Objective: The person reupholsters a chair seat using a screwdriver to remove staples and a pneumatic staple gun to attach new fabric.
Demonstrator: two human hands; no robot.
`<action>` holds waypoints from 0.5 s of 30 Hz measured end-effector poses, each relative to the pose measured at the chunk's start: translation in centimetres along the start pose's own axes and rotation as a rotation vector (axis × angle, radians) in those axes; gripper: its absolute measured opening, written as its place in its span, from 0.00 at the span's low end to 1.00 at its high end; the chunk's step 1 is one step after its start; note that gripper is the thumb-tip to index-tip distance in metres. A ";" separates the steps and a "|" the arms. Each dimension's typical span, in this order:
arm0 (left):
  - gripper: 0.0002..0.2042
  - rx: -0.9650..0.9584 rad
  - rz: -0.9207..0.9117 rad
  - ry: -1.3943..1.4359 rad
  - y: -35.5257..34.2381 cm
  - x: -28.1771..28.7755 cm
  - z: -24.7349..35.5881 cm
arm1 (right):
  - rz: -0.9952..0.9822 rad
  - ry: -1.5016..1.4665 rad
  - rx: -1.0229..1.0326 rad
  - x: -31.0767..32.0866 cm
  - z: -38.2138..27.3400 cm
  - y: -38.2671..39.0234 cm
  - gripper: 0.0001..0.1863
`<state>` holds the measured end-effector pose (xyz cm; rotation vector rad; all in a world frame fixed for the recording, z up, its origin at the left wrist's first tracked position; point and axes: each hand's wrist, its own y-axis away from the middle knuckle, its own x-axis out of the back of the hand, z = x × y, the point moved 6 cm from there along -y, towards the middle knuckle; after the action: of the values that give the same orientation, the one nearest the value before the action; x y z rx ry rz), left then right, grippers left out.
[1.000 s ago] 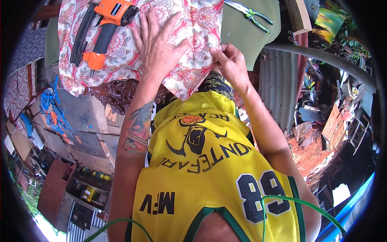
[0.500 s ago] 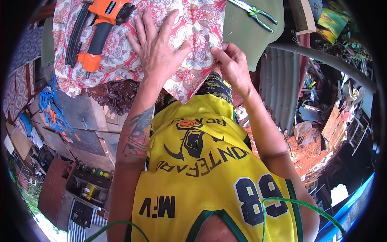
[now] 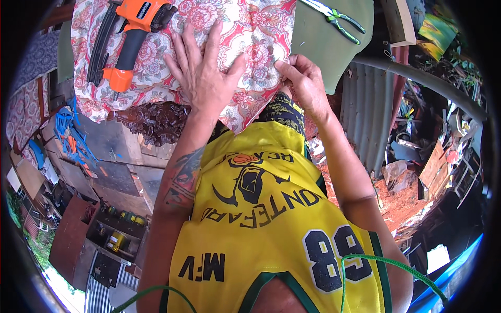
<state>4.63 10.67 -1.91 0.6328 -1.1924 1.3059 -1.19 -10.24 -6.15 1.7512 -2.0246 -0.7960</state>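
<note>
While the orange-and-black fastening gun (image 3: 131, 49) lies unheld on the floral fabric (image 3: 259, 57), at ten o'clock from the left hand (image 3: 204, 81), its weight could crease or drag the cloth if that cloth is tugged toward three o'clock; it might also slide off toward seven o'clock, since the hem lies close beneath its base. At about half past seven from the same hand, carved dark wood (image 3: 154, 122) shows below the hem, and its relief might snag the weave if the cloth is dragged across it.

The left hand rests palm down on the fabric at eleven o'clock in the view, fingers spread wide, gripping nothing. Uneven pressure there could bunch the cloth. From it, at five o'clock, a pointed corner (image 3: 237, 122) hangs and may twist out of line, as nothing visible holds it.

At one o'clock in the view, the right hand (image 3: 308, 83) pinches the fabric's edge between thumb and forefinger, other fingers curled; whether anything else sits in that pinch cannot be told. Pulling too hard could skew the pattern; a slack pinch could let the edge slip. Beyond, at one o'clock from this hand, green-handled pliers (image 3: 333, 16) lie near the rim of a green surface (image 3: 318, 49), where a knock might tip them off.
</note>
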 end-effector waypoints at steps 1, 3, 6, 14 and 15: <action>0.43 0.030 0.007 0.005 0.5 0.3 0.4 | 0.002 -0.005 0.005 0.0 -0.1 0.1 0.12; 0.46 0.064 0.015 0.010 1.1 0.3 0.9 | 0.003 -0.006 0.009 0.0 -0.3 0.1 0.12; 0.48 0.113 0.028 -0.022 1.5 -0.1 1.2 | -0.004 0.019 0.024 0.0 -0.1 -0.1 0.12; 0.49 0.161 -0.004 0.075 1.7 0.2 1.2 | 0.004 0.051 0.022 0.2 -0.1 -0.5 0.12; 0.49 0.167 -0.001 0.077 1.7 0.2 1.1 | 0.001 0.058 0.022 0.1 -0.1 -0.6 0.12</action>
<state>2.69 10.09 -1.81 0.6965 -1.0271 1.4261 -0.66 -10.39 -6.42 1.7642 -2.0039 -0.7174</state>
